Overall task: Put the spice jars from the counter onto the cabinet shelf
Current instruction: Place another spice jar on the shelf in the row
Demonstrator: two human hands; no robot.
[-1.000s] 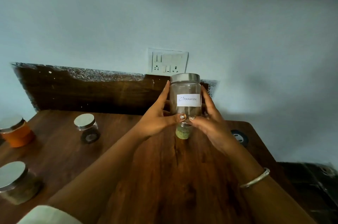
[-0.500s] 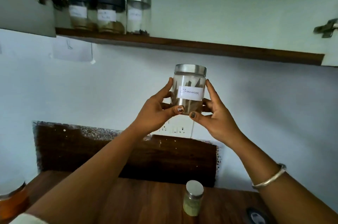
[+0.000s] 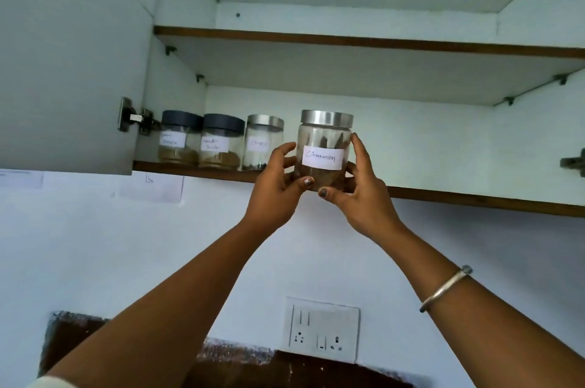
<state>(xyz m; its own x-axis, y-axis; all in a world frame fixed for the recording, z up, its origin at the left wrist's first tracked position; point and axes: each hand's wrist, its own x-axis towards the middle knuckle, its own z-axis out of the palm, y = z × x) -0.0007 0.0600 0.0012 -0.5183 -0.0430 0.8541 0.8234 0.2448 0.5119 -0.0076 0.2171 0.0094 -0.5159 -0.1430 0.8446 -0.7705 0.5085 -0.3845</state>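
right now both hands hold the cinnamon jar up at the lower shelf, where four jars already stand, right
Not four. The head view shows three on the lower shelf: the far-left dark-lidded jar, a second dark-lidded jar and a silver-lidded jar. The left hand and right hand do hold the cinnamon jar up at it.

cinnamon jar (image 3: 324,150) right of three shelf jars (image 3: 221,142)

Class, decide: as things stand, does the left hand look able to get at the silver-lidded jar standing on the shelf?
Probably not yet: the left hand is busy gripping the cinnamon jar. The way itself looks free: the silver-lidded jar stands close by, nothing between.
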